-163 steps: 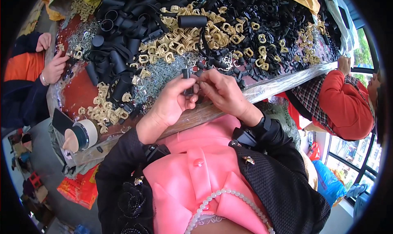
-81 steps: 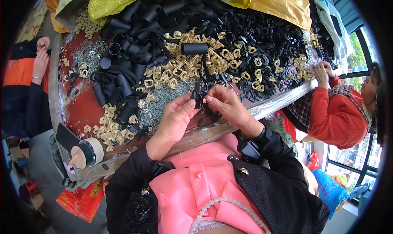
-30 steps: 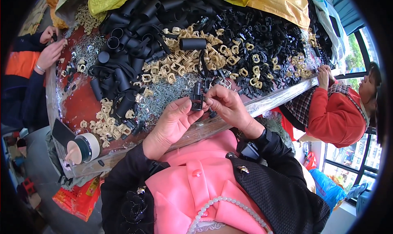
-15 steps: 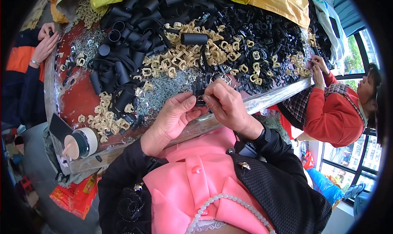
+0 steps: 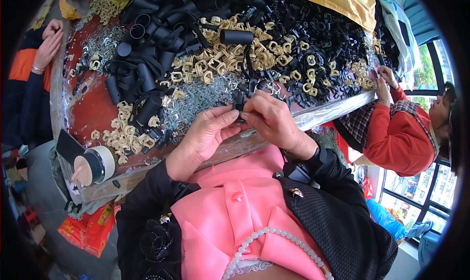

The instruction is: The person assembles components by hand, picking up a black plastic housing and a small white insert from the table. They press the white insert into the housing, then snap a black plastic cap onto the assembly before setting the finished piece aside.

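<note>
Over the near edge of the table, both my hands meet around a small black plastic part (image 5: 239,100). My left hand (image 5: 208,133) pinches it between thumb and fingers. From the other side, my right hand (image 5: 274,121) grips with bent fingers, its fingertips against the part. The lower end of the part is hidden by my fingers. Just beyond lies a heap of small silvery metal pieces (image 5: 193,104). Behind it is a pile of beige plastic clips (image 5: 208,64), with black tubes (image 5: 146,77) to the left and small black parts (image 5: 313,33) to the right.
A wooden rail (image 5: 338,111) wrapped in clear film edges the red tabletop (image 5: 93,111). At the near left corner stand a lidded cup (image 5: 100,165) and a dark flat panel (image 5: 71,148). Co-workers' hands (image 5: 48,47) show at left, and a person in red (image 5: 396,138) works at right.
My hands have closed in slightly around the black part, which now stands more upright. The whole view has shifted a little. At left, the co-worker's hands are nearer together.
</note>
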The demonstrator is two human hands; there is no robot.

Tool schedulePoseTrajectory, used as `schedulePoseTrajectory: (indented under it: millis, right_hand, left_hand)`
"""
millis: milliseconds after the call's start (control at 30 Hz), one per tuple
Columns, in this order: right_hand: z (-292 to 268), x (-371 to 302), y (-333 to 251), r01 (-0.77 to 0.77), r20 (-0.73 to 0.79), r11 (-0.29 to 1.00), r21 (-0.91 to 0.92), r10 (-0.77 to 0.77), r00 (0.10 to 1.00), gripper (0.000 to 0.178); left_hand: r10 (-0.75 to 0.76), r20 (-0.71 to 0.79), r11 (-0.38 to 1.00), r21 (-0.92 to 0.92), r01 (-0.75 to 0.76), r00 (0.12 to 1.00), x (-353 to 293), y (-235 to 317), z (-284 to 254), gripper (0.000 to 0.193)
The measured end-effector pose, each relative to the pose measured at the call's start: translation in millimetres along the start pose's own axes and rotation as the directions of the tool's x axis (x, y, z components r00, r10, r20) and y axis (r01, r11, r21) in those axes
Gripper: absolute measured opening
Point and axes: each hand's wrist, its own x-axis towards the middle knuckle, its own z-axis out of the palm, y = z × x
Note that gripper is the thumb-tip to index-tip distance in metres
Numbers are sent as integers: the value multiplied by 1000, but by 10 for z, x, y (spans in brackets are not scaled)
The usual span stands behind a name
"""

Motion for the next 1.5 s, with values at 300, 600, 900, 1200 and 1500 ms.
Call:
schedulePoseTrajectory:
  millis: [300,600,900,1200,1500]
  right_hand:
    - [129,339,95,9,99,972,235,-33,994,12]
    - [358,746,328,134,131,917,-375,-91,987,16]
    - [170,438,279,-452,236,658,602,394,888,16]
    - [32,248,69,-177,87,785,594,155,984,18]
    - [14,226,63,-60,75,922,382,34,997,18]
  left_hand:
    - [139,-68,990,19,-138,988,-229,242,-103,19]
    - [288,-177,956,-8,-294,941,-281,307,-260,18]
    - [276,-154,959,-19,-282,949,-198,247,-138,21]
    - [236,-53,971,-33,-238,970,-169,94,30,23]
    - [129,36,991,-42,-128,991,-160,49,-28,23]
